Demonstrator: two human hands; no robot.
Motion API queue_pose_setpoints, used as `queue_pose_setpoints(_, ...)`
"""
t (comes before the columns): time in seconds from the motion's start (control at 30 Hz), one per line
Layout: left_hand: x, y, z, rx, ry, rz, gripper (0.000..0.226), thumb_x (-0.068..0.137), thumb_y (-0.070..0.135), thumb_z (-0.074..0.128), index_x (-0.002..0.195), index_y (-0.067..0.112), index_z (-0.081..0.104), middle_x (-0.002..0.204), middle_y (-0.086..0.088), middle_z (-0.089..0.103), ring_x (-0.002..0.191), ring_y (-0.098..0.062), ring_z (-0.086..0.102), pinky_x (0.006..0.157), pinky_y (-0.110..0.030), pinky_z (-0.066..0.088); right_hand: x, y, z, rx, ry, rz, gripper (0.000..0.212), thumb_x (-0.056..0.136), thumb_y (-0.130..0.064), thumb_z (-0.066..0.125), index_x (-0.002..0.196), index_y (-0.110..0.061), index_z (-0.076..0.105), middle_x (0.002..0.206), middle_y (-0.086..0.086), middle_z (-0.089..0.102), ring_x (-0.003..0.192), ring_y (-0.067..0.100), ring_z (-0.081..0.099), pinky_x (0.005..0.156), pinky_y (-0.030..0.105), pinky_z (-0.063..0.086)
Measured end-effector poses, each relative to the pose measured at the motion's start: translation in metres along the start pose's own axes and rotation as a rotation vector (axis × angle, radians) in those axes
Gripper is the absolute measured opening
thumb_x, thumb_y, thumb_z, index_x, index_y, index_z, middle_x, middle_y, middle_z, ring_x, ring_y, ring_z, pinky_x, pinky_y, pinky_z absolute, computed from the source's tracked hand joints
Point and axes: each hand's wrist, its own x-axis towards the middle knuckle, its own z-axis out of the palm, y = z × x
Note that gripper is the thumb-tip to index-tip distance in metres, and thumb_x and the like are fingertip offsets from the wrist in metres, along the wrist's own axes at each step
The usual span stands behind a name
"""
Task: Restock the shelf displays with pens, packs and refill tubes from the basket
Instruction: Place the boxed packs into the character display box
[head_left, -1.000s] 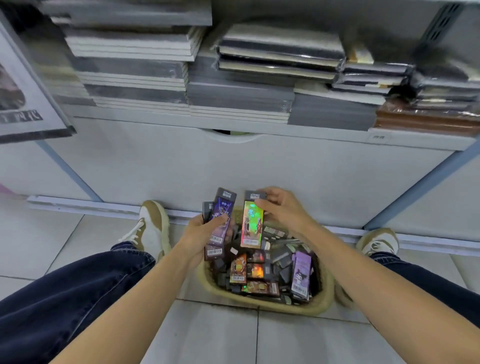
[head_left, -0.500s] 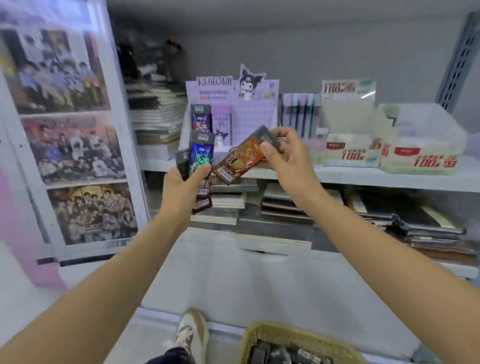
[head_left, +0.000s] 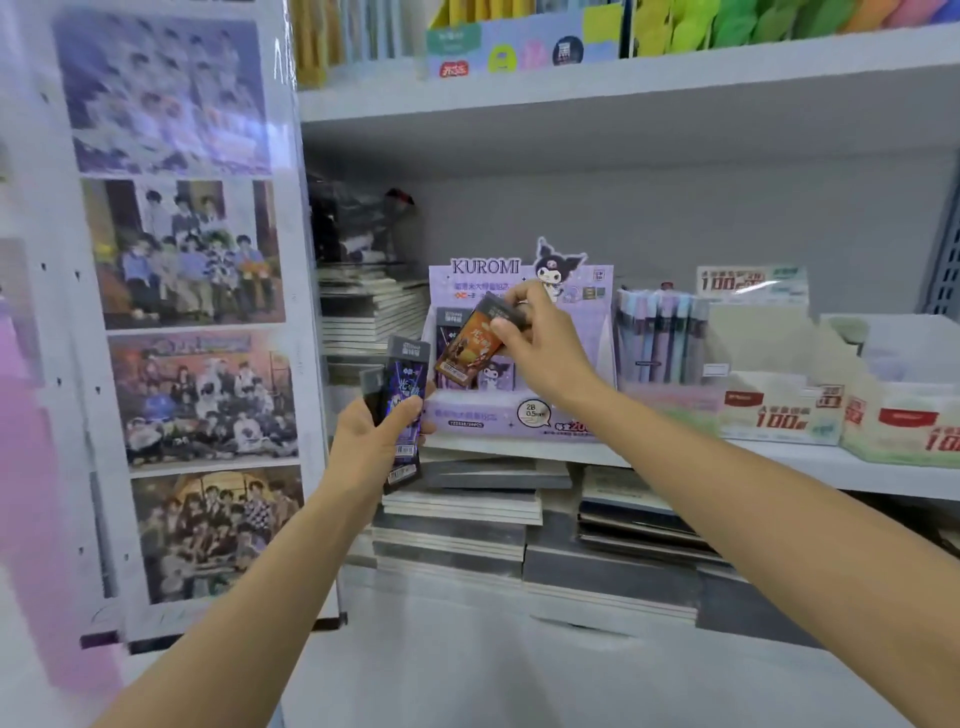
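Fingers (head_left: 524, 301) of the right hand (head_left: 545, 348) pinch one orange pack (head_left: 470, 345) by its dark top end. They hold it tilted, just in front of the Kuromi display box (head_left: 519, 421), over the box's left compartment. At least two more packs stand inside that box, partly hidden behind the orange one. The left hand (head_left: 371, 447) is lower and to the left, its fingers and thumb curled round two packs held upright: a purple pack (head_left: 405, 395) in front and a dark pack (head_left: 371, 387) behind it. Whether more are stacked there I cannot tell. The display box sits on a white middle shelf (head_left: 779, 470). To its right on the same shelf is one clear tub of pens (head_left: 660, 332), too blurred to count, then two pale cardboard boxes (head_left: 779, 410) with red labels. Under the shelf lie several stacks of notebooks (head_left: 467, 519), and another stack sits left of the display box. An upper shelf (head_left: 623, 78) carries colourful stationery. On the left a white side panel (head_left: 41, 312) shows four group photo posters (head_left: 182, 260), one above the other. The back wall is grey.
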Motion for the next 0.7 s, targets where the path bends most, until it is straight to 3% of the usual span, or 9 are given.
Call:
queue_pose_setpoints(0.1,0.002,-0.003,-0.002,-0.026,-0.031,0.021,0.015,0.094,0.019,0.061,0.103,0.017,0.072,0.096,-0.007,0.076,0.073,-0.015,0.068,0.070,-0.032,0.054,0.007,0.006,0.008,-0.049,-0.049,0.019,0.011,0.098,-0.012,0.050,0.104,-0.018,0.042,0.104,0.009,0.064,0.092,0.026,0.066,0.078,0.045,0.057)
queue_pose_setpoints(0.17,0.003,-0.005,-0.003,-0.057,-0.045,0.026,0.018,0.095,0.018,0.060,0.108,0.012,0.071,0.100,-0.008,0.075,0.072,-0.014,0.067,0.068,-0.028,0.053,0.013,0.007,0.008,-0.102,-0.069,0.009,0.010,0.098,-0.013,0.051,0.105,-0.016,0.043,0.103,0.011,0.064,0.090,0.027,0.066,0.076,0.046,0.057)
queue_pose_setpoints(0.27,0.004,-0.005,-0.005,-0.089,-0.085,0.019,0.022,0.095,0.016,0.059,0.113,0.008,0.068,0.098,-0.005,0.075,0.071,-0.013,0.066,0.064,-0.024,0.053,0.025,0.004,0.004,-0.218,-0.114,-0.027,0.011,0.098,-0.014,0.051,0.107,-0.012,0.044,0.094,0.009,0.064,0.080,0.026,0.066,0.067,0.037,0.056)
queue_pose_setpoints(0.37,0.005,-0.004,-0.007,-0.069,-0.103,0.031,0.019,0.096,0.016,0.058,0.111,0.010,0.068,0.103,-0.002,0.075,0.072,-0.013,0.066,0.066,-0.024,0.053,0.035,-0.001,0.011,-0.318,-0.187,-0.069,0.010,0.099,-0.014,0.049,0.108,-0.012,0.044,0.082,0.001,0.059,0.066,0.015,0.057,0.055,0.025,0.046)
queue_pose_setpoints(0.43,0.006,-0.003,-0.008,-0.073,-0.109,0.039,0.019,0.096,0.015,0.058,0.111,0.010,0.067,0.104,-0.003,0.075,0.071,-0.013,0.065,0.066,-0.024,0.053,0.041,-0.005,0.018,-0.359,-0.227,-0.099,0.012,0.099,-0.013,0.049,0.110,-0.011,0.045,0.077,-0.003,0.055,0.064,0.013,0.052,0.054,0.023,0.040)
queue_pose_setpoints(0.6,0.005,-0.002,-0.007,-0.084,-0.105,0.038,0.019,0.095,0.016,0.059,0.111,0.010,0.067,0.103,-0.004,0.075,0.072,-0.013,0.065,0.066,-0.024,0.054,0.053,-0.014,0.017,-0.416,-0.336,-0.104,0.019,0.098,-0.013,0.051,0.116,-0.008,0.045,0.099,0.011,0.062,0.086,0.027,0.060,0.079,0.040,0.052)
queue_pose_setpoints(0.7,0.005,-0.003,-0.006,-0.095,-0.094,0.044,0.019,0.095,0.016,0.060,0.112,0.011,0.066,0.102,-0.005,0.075,0.072,-0.014,0.065,0.066,-0.024,0.055,0.050,-0.008,0.015,-0.374,-0.309,-0.104,0.016,0.098,-0.013,0.052,0.112,-0.010,0.046,0.095,0.012,0.064,0.084,0.030,0.064,0.077,0.048,0.055)
